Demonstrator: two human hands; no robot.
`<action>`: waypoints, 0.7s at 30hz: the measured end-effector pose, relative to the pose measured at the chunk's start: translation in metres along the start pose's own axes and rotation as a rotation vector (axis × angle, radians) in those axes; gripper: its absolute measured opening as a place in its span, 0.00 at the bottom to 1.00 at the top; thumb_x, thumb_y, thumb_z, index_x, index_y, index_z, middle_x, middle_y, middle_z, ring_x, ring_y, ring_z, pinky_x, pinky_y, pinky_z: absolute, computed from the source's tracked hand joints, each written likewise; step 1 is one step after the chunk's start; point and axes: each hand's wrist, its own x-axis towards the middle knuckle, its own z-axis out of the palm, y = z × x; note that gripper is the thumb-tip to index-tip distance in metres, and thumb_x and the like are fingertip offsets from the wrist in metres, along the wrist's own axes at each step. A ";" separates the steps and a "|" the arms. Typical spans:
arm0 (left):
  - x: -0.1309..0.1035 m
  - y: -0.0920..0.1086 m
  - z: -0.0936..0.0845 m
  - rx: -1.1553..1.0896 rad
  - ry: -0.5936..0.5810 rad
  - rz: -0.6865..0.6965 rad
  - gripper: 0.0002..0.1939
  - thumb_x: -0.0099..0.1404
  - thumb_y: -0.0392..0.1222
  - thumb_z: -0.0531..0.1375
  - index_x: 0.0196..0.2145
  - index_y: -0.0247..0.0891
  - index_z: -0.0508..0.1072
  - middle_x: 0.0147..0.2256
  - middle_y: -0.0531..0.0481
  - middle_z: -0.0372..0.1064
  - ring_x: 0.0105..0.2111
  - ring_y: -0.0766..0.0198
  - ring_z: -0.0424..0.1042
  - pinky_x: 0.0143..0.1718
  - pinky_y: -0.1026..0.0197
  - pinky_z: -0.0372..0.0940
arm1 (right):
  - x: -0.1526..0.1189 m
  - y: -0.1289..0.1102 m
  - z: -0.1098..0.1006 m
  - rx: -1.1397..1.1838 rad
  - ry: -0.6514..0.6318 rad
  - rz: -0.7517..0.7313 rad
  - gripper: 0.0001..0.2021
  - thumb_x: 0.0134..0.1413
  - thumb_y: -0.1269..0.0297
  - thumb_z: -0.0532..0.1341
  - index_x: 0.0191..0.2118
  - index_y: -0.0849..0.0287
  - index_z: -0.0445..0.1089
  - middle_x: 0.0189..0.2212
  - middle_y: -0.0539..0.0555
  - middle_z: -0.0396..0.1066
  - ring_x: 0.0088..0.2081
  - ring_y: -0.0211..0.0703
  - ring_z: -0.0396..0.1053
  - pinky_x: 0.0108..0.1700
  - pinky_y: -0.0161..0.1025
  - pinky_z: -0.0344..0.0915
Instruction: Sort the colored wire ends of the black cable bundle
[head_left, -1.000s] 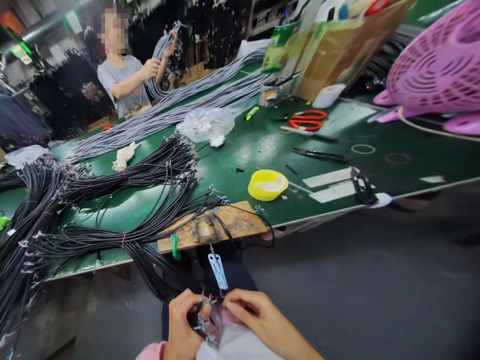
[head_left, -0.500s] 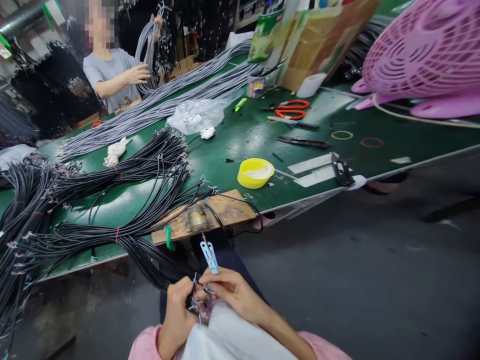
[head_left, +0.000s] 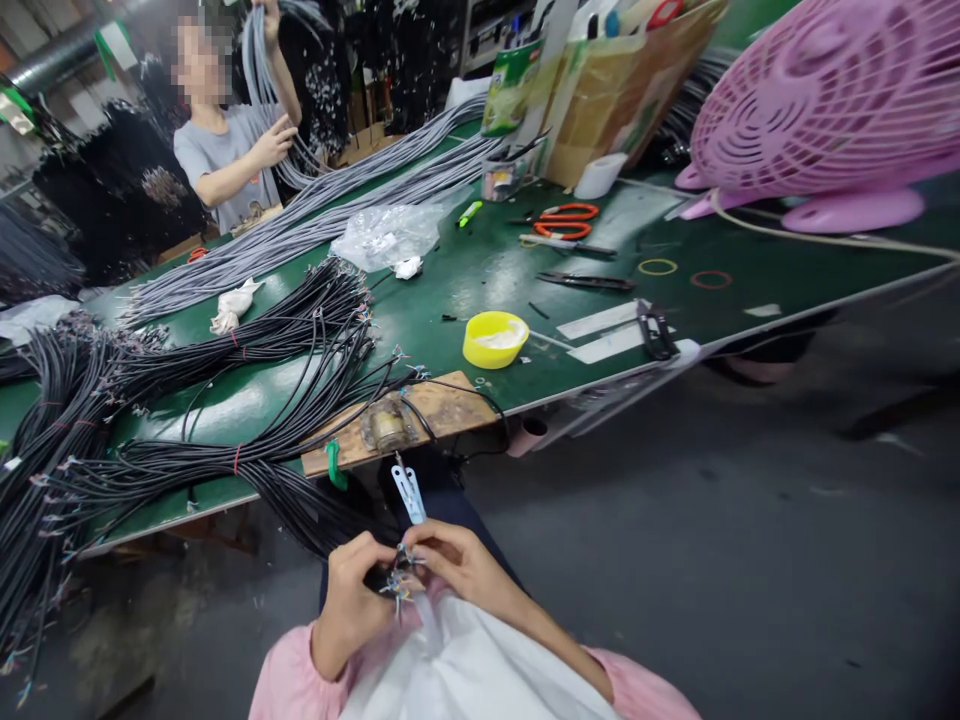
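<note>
My left hand [head_left: 351,592] is closed around the end of a bundle of black cables [head_left: 315,520], whose stripped, coloured wire ends [head_left: 403,583] poke out between my hands. With thumb and fingertips pressed together, my right hand [head_left: 466,568] pinches at these wire ends; the exact strand is too small to make out. Just beyond my right fingers is a light-blue plastic clip [head_left: 408,493] on the shaft of a small motor [head_left: 390,428]. That motor sits on a wooden board [head_left: 459,402] at the table edge, beside a green clamp [head_left: 334,466]. White cloth covers my lap.
More black cable bundles [head_left: 225,350] and long grey cables [head_left: 315,225] cover the left of the green table [head_left: 450,270]. A yellow dish [head_left: 495,340], orange-handled scissors [head_left: 566,220], pliers [head_left: 586,281] and a pink fan [head_left: 810,110] are to the right. Across the table stands a co-worker [head_left: 225,160].
My hands stay close together at the wire ends, with small finger movements. The whole view has shifted slightly. Across the table, the co-worker has lifted the loop of grey cables higher.
</note>
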 end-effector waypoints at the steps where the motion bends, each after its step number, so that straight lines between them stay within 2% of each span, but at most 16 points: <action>1: -0.001 0.004 -0.001 0.014 0.014 0.002 0.13 0.64 0.41 0.57 0.24 0.33 0.70 0.18 0.51 0.62 0.18 0.71 0.61 0.20 0.69 0.52 | -0.001 -0.004 0.001 -0.005 0.001 -0.012 0.25 0.51 0.40 0.59 0.32 0.63 0.71 0.28 0.55 0.68 0.30 0.39 0.66 0.35 0.36 0.65; 4: -0.007 0.015 -0.003 0.084 0.040 -0.001 0.13 0.64 0.37 0.54 0.22 0.34 0.67 0.18 0.52 0.61 0.18 0.70 0.60 0.20 0.67 0.50 | -0.005 -0.016 0.004 -0.044 -0.007 -0.086 0.22 0.55 0.44 0.58 0.32 0.63 0.73 0.29 0.57 0.69 0.33 0.41 0.67 0.38 0.37 0.65; 9: -0.013 0.028 -0.004 0.134 0.063 -0.059 0.11 0.62 0.33 0.51 0.22 0.35 0.64 0.19 0.53 0.59 0.18 0.71 0.59 0.20 0.67 0.50 | -0.009 -0.031 0.009 -0.021 -0.052 -0.220 0.19 0.60 0.51 0.57 0.37 0.64 0.74 0.32 0.59 0.71 0.34 0.41 0.68 0.37 0.36 0.65; 11: -0.012 0.030 -0.004 0.122 0.067 -0.064 0.12 0.63 0.32 0.50 0.21 0.35 0.60 0.18 0.54 0.57 0.18 0.71 0.58 0.20 0.67 0.50 | -0.009 -0.033 0.011 -0.003 -0.053 -0.249 0.19 0.60 0.51 0.56 0.36 0.63 0.74 0.31 0.59 0.71 0.34 0.41 0.69 0.36 0.36 0.66; 13: -0.009 0.032 -0.004 0.105 0.063 -0.066 0.13 0.63 0.31 0.49 0.21 0.36 0.57 0.18 0.54 0.56 0.17 0.72 0.57 0.19 0.68 0.49 | -0.009 -0.034 0.013 -0.024 -0.003 -0.285 0.18 0.60 0.52 0.56 0.33 0.63 0.74 0.29 0.58 0.71 0.32 0.40 0.68 0.34 0.36 0.65; 17: -0.006 0.032 -0.004 0.053 0.058 -0.079 0.12 0.63 0.30 0.49 0.22 0.36 0.56 0.19 0.55 0.56 0.17 0.73 0.57 0.20 0.68 0.50 | -0.010 -0.037 0.017 -0.165 0.111 -0.370 0.14 0.62 0.60 0.55 0.30 0.62 0.71 0.26 0.56 0.69 0.29 0.39 0.67 0.32 0.35 0.64; 21: -0.007 0.031 -0.002 0.023 0.055 -0.092 0.11 0.63 0.31 0.49 0.22 0.36 0.57 0.20 0.54 0.58 0.18 0.72 0.59 0.21 0.68 0.51 | -0.012 -0.040 0.018 -0.222 0.173 -0.338 0.13 0.61 0.61 0.54 0.29 0.61 0.69 0.26 0.56 0.68 0.29 0.40 0.67 0.31 0.35 0.64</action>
